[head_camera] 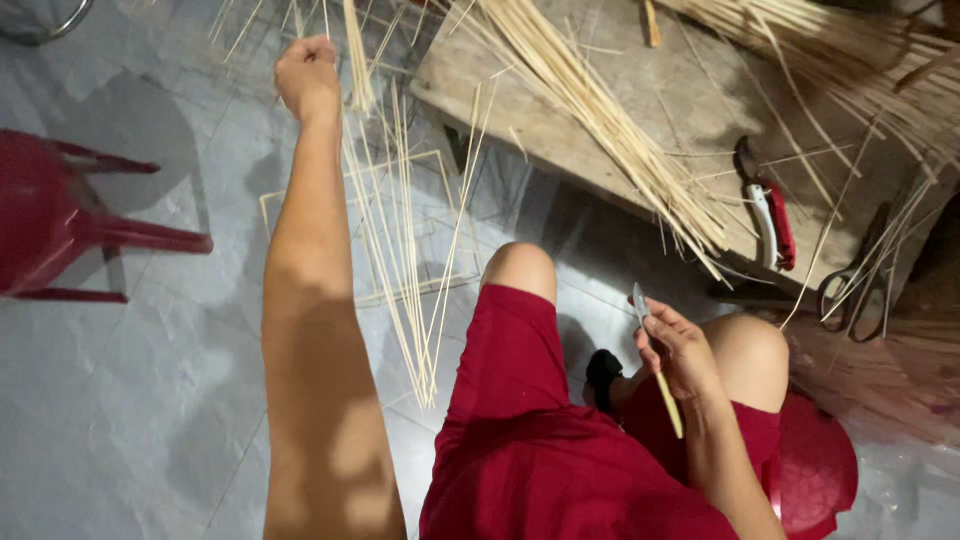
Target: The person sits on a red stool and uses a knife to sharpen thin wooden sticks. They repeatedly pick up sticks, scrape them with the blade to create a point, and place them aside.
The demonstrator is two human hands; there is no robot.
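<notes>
Right hand near the right knee, fingers closed around a small knife: short blade up, pale handle pointing down past the wrist. Person seated, red shorts, on a red stool.

Left arm stretched forward; left hand fisted shut on a thin bundle of bamboo strips, which hang down and fan toward the grey floor beside the left knee.

Another red stool at far left.

Beyond the knees, a wooden board carries a long sheaf of strips, red-handled pruners and dark scissors.
</notes>
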